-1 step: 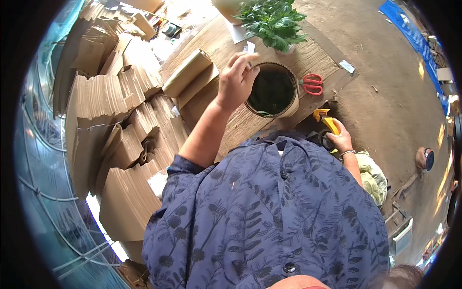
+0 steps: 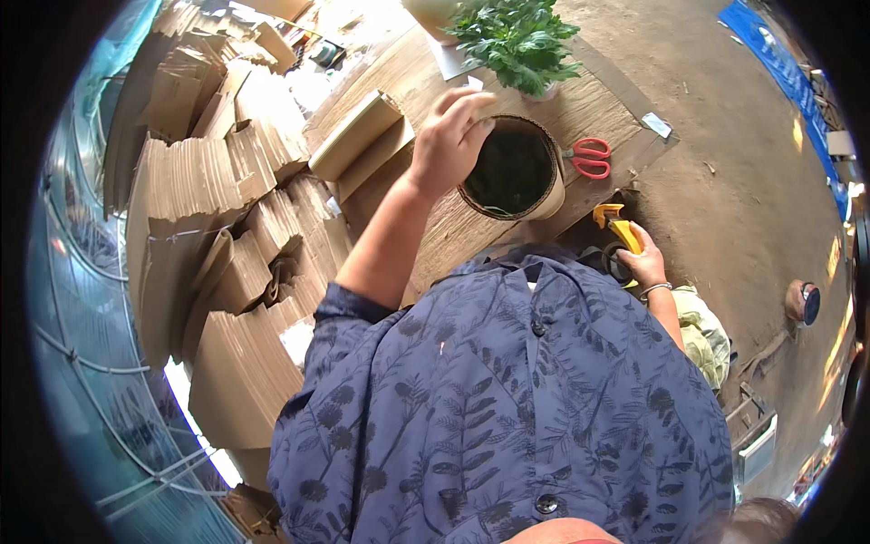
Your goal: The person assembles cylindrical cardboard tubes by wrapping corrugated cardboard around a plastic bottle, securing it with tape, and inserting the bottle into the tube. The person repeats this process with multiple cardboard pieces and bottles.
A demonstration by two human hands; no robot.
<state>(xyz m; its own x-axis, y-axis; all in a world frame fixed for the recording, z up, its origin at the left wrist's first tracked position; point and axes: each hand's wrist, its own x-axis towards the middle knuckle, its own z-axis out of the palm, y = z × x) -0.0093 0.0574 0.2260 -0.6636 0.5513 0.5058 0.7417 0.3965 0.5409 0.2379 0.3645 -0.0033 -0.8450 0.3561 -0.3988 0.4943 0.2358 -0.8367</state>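
Observation:
A round tan container (image 2: 546,201) with a dark corrugated rim stands on the table, and its shadowed inside looks dark green. My left hand (image 2: 449,145) is at its upper left rim, fingers bent and thumb close to the index finger. One fingertip is blurred, and whatever lies between the fingers is too small to make out. On the right, low beside the table edge, my right hand (image 2: 645,261) is closed round a yellow-handled hand tool (image 2: 627,236) with an orange-yellow head. Red-handled scissors (image 2: 591,159) lie just right of the container.
Leafy greens (image 2: 517,45) stand upright beyond the container on the wooden table (image 2: 603,82). Folded cardboard (image 2: 361,136) lies at its left. Tall cardboard stacks (image 2: 195,177) fill the left side. A blue sheet (image 2: 770,68) edges the dirt floor (image 2: 716,208) on the right.
The whole view has shifted very slightly. My left hand's fingers have moved a little at the rim; my right hand keeps hold of the yellow tool.

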